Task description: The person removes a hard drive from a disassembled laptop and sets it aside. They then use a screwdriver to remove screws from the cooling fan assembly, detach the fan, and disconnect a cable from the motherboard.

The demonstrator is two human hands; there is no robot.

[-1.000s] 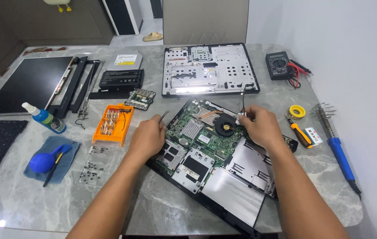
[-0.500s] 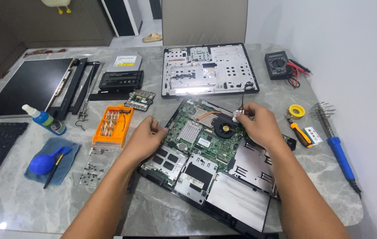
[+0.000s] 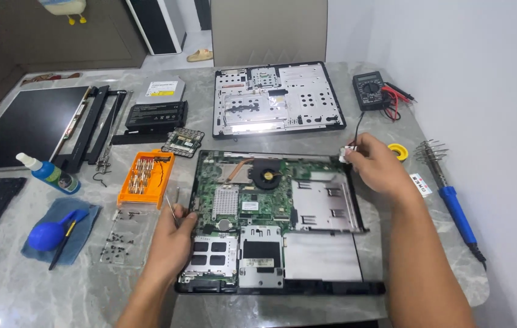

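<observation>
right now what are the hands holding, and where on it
Left hand pinches a thin metal tool at its lower end, by the laptop base. Right hand grips a small white connector at its end.

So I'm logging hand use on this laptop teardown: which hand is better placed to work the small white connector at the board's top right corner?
Right hand: its fingers already pinch the white connector there. The left hand holds a thin tool at the laptop base's left edge, far across.
</observation>
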